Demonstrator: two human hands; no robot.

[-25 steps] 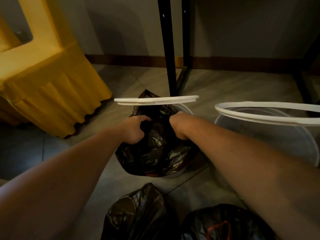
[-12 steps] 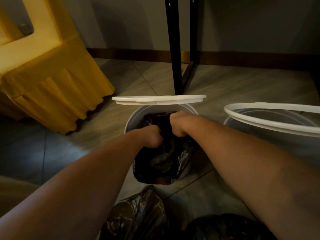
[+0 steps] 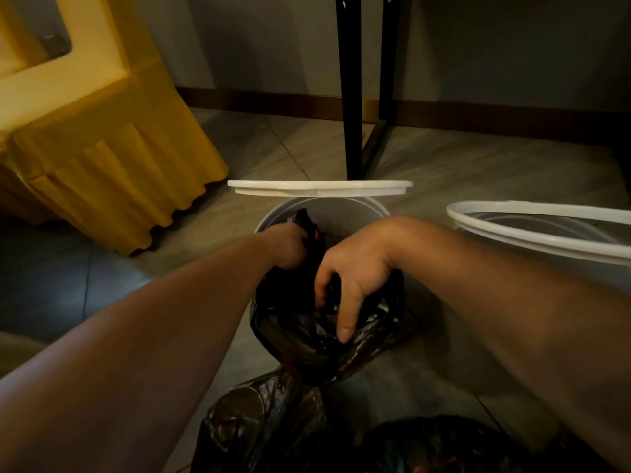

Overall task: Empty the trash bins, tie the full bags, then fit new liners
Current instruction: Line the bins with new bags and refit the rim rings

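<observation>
Both arms reach in over the white bin (image 3: 345, 209), and between them is the black bag (image 3: 293, 322). It is glossy, crinkled plastic, catching small highlights along its folds, bulging and rounded low down and drawn narrow at the top. The left grip (image 3: 290, 247) is clenched round that gathered neck, with a twisted tuft of black plastic poking up past the knuckles. The right grip (image 3: 355, 268) comes down on the near side of the bag. Its fingers (image 3: 321, 295) are curled into the creases, grasping a fold, and its thumb (image 3: 345, 331) lies long down the plastic.

The bag sits in front of the bin's open mouth and hides the near rim. Whether its bottom touches the floor (image 3: 478, 172) I cannot tell. The bin's pale inner wall shows behind the bag, and a white lid (image 3: 319, 187) shows edge-on just above the far rim.

A second bin (image 3: 532, 230), with a white rim, stands off to the right. Two more bags lie close in the foreground: a dull, wrinkled one (image 3: 266, 425) just below the held bag, and another (image 3: 437, 445) beside it to the right. A yellow pleated cover (image 3: 102, 155) is at the left, and black poles (image 3: 351, 97) rise behind the bin.
</observation>
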